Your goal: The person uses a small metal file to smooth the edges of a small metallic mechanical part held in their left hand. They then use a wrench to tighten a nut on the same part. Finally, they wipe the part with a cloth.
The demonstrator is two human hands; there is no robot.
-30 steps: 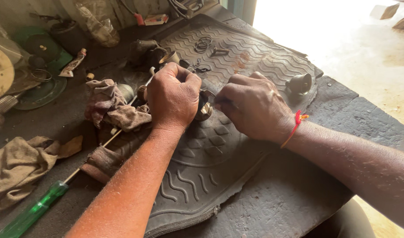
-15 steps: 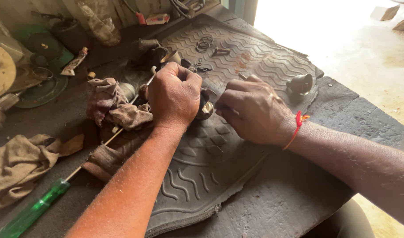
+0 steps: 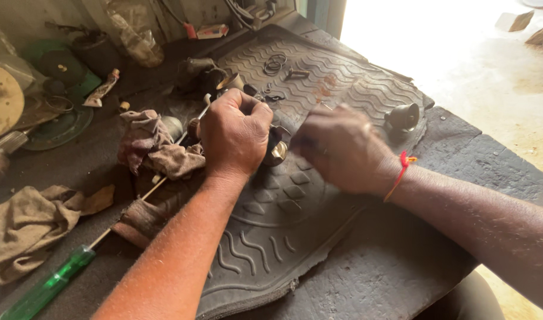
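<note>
Small metal part (image 3: 276, 151) is clenched in left hand (image 3: 236, 133) over rubber mat (image 3: 342, 89); right hand (image 3: 339, 148) blurred beside it, grip cannot be told.

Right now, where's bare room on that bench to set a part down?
Bare: the rubber mat in front of the hands, and the dark board under the right forearm. Crowded: left of the left hand, with rags and the green screwdriver; the mat's far end holds rings and a black cap.
</note>
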